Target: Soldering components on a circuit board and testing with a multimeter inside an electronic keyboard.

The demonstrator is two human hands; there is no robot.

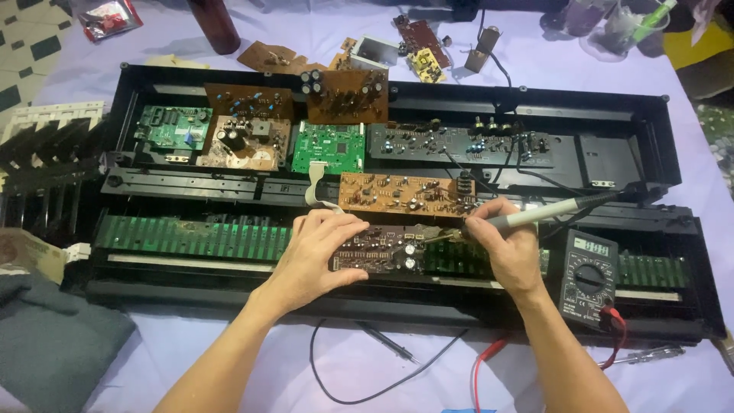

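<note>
- Nearest the person, on the lilac tablecloth (367, 375), a black probe lead (386, 342) and a red lead (489, 356) are lying loose, with a grey folded cloth (53, 340) sitting at the near left.
- Just beyond, the left hand (317, 248) is pressing flat on the left end of a small dark circuit board (390, 251), fingers spread over its edge and not closed round it.
- Beside it, the right hand (508, 241) is gripping a soldering iron (550, 213) like a pen, fingers closed tight on the handle, tip touching the board's right end.
- To the right, a black multimeter (587, 277) is resting on the opened keyboard casing (650, 122).
- Under both hands, a long green key-contact strip (191, 235) is running left to right.
- Farther back, a brown board (401, 195), a green board (330, 147) and more boards are lying in the casing.
- Farthest off, loose small boards (424, 46) and a dark bottle (215, 24) are standing on the cloth.
</note>
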